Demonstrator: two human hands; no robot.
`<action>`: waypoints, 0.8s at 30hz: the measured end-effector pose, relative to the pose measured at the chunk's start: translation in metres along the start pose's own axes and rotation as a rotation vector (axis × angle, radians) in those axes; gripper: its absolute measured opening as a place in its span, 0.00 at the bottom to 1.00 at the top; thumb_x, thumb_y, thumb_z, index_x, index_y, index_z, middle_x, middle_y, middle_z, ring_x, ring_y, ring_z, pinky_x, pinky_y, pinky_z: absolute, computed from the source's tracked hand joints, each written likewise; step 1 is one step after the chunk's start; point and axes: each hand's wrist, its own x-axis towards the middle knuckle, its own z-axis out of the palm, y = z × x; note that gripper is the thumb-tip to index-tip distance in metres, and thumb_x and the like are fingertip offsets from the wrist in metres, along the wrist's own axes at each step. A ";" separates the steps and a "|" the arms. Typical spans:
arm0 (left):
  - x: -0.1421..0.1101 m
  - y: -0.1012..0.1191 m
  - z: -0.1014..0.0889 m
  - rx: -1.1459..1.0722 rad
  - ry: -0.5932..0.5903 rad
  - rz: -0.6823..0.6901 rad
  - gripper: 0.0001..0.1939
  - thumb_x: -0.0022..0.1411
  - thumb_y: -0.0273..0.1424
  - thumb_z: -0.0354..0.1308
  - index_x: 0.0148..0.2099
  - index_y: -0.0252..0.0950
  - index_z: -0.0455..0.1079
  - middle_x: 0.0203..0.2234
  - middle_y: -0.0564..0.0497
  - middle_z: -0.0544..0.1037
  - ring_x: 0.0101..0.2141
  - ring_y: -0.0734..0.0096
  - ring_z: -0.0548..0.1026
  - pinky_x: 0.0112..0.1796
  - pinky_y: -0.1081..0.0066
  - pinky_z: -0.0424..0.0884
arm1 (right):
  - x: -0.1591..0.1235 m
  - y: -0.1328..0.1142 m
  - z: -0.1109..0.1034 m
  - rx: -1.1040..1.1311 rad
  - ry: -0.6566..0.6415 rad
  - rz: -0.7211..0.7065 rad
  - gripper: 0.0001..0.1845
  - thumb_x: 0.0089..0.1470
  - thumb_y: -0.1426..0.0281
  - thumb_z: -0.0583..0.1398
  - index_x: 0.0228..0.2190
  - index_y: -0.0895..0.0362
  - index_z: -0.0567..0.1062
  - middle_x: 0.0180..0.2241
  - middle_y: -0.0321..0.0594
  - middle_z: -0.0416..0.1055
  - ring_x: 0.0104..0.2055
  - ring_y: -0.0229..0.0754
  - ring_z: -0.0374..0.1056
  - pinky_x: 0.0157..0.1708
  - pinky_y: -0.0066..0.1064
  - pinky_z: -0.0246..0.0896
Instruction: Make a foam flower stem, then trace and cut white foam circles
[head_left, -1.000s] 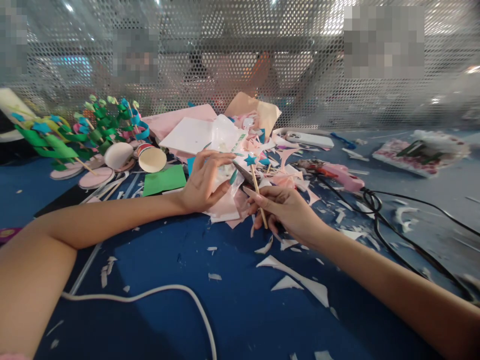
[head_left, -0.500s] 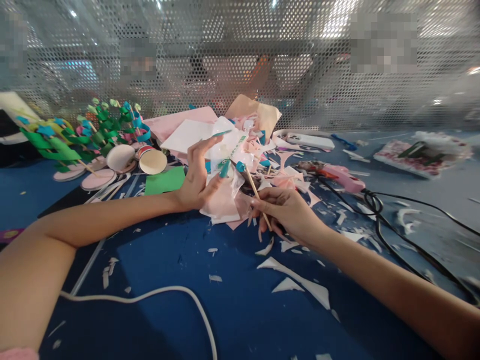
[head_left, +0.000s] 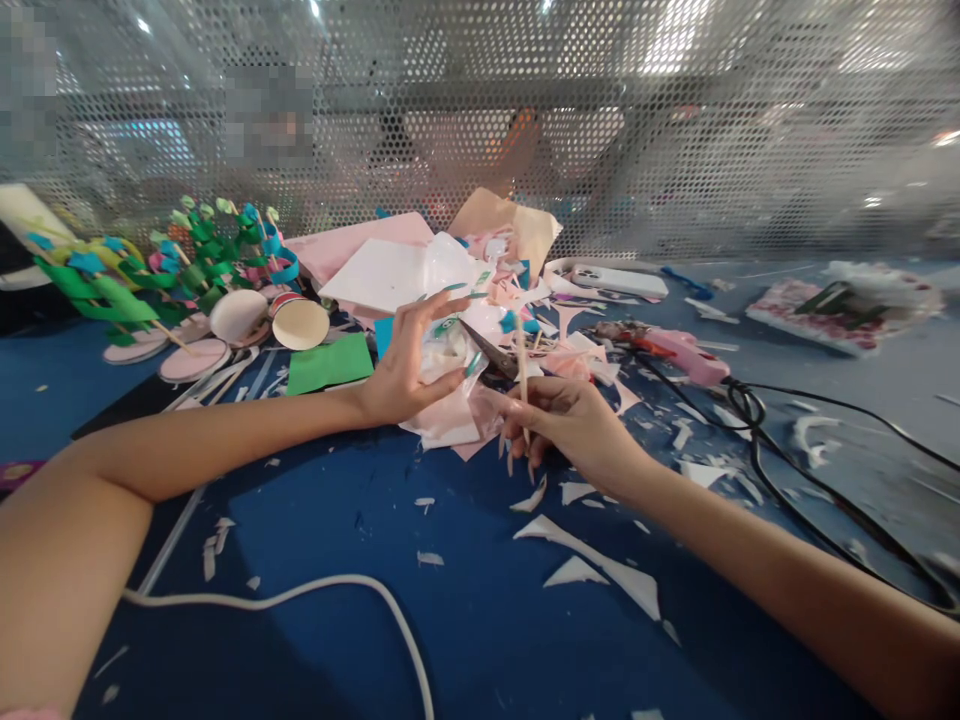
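My right hand (head_left: pixel 570 425) pinches a thin wooden stick (head_left: pixel 521 370) that stands nearly upright, with a small blue paper star (head_left: pixel 509 321) at its top. My left hand (head_left: pixel 405 365) is just to the left of it, fingers curled around a clear plastic packet (head_left: pixel 442 345) with green print, lifted off a heap of pink and white paper (head_left: pixel 450 420). The two hands are a few centimetres apart above the blue table (head_left: pixel 465 620). Dark scissors (head_left: pixel 487 352) lie between them, partly hidden.
Finished stick decorations with green and blue paper (head_left: pixel 187 260) stand at the left beside paper cups (head_left: pixel 300 322) and a green sheet (head_left: pixel 328 362). A pink glue gun (head_left: pixel 682 352) with black cable (head_left: pixel 787 470) lies at the right. A white cable (head_left: pixel 300 590) and paper scraps (head_left: pixel 600 565) cover the near table. A perforated metal screen (head_left: pixel 675 150) closes the back.
My right hand turned the stick from leaning left to nearly upright. My left hand lowered slightly and closed more around the plastic packet.
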 end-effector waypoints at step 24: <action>0.005 0.006 -0.006 0.125 -0.030 0.089 0.28 0.57 0.34 0.59 0.58 0.38 0.55 0.44 0.46 0.74 0.46 0.65 0.67 0.47 0.62 0.64 | 0.000 -0.002 -0.004 -0.257 -0.333 -0.013 0.31 0.48 0.45 0.54 0.30 0.63 0.72 0.16 0.36 0.69 0.12 0.28 0.60 0.10 0.19 0.50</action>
